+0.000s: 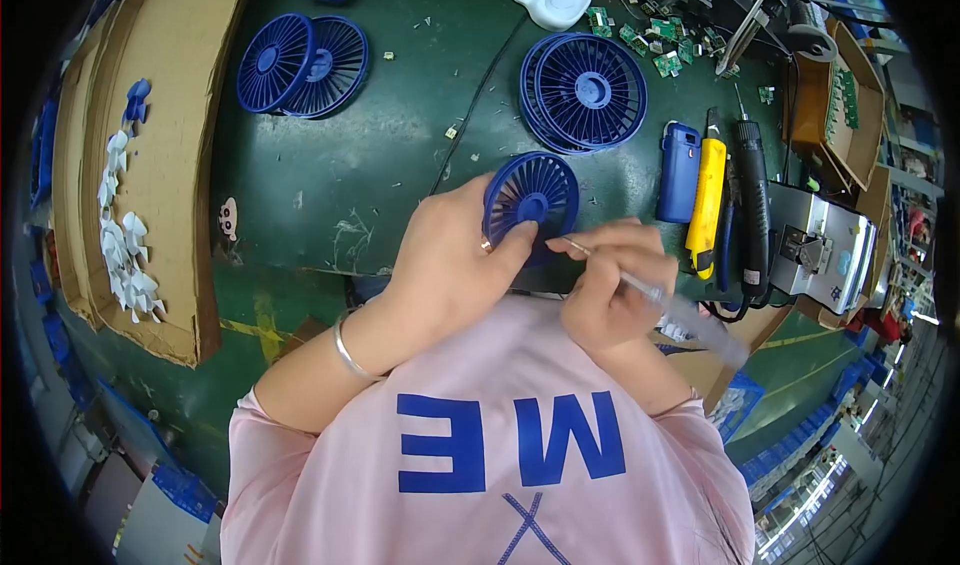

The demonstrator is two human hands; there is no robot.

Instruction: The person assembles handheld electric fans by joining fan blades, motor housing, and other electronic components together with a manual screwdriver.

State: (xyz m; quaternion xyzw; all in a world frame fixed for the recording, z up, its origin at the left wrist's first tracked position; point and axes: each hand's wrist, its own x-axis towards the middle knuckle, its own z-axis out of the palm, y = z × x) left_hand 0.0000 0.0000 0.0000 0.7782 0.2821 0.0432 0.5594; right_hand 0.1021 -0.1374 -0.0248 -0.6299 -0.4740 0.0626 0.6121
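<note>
Blue plastic makes up the round, slotted fan cover (531, 203) pinched in the left hand (450, 255), its thumb pressed on the face near the hub and the other fingers mostly hidden behind the rim. The right hand (615, 290), just beside it, pinches a slim tool (700, 330) between thumb and fingers; its thin end points at the cover's lower right edge, though whether it touches I cannot tell. Its pale handle is blurred and slants away below the right hand.

Just beyond the held cover sits a stack of similar covers (593, 90), with an overlapping pair (275, 60) farther off, beyond the left hand. To the right of the grip lie a blue case (680, 170), a yellow cutter (707, 200) and a black corded tool (752, 195), side by side. Small green boards (665, 50) are scattered beyond these. Well left of the grip, a cardboard tray (185, 155) holds white pieces (125, 255).
</note>
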